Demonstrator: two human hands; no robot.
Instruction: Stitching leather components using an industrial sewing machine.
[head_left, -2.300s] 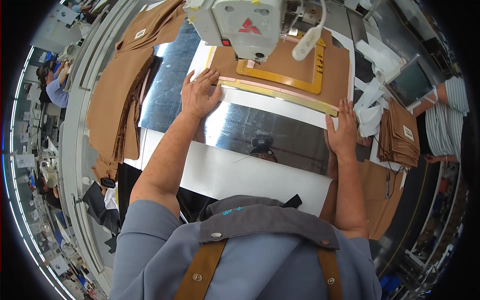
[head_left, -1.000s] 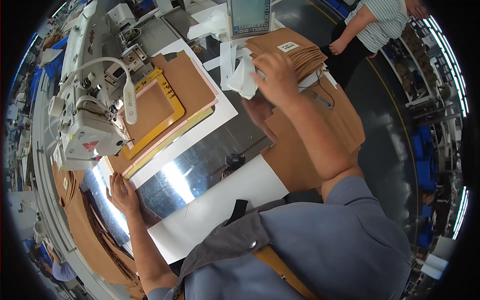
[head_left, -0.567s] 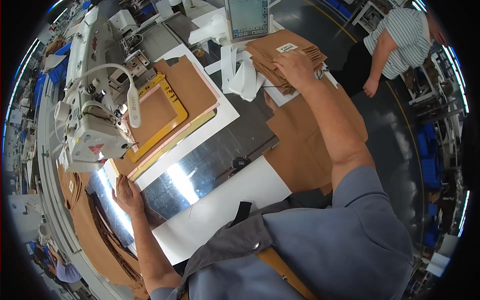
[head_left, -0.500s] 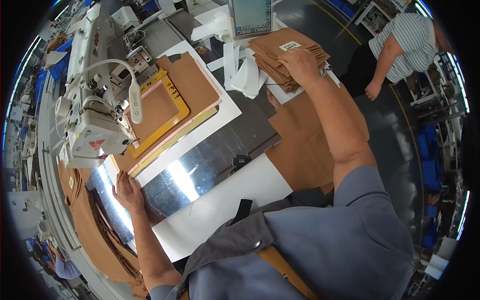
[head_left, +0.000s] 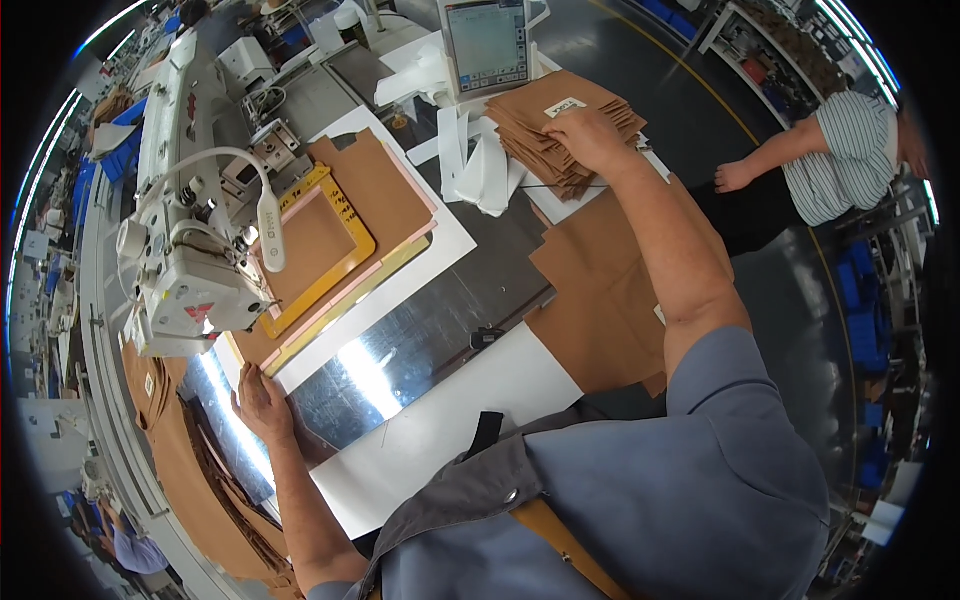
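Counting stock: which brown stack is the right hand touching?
The short stack by the screen; the right hand is on it. The long stack at left lies untouched.

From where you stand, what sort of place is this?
Probably a sewing workshop: a white industrial sewing machine stands by a flat brown fabric-like panel with a yellow rectangular frame on it, and a stack of brown cut pieces sits nearby.

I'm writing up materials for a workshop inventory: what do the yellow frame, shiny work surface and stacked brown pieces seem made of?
Yellow frame: painted metal or plastic, I can't tell; evenly coloured, with dark markings.
Shiny work surface: apparently polished metal, given its grey, mirror-like glare.
Stacked brown pieces: probably matt cloth; thin, slightly wavy layers without gloss, though no weave shows.
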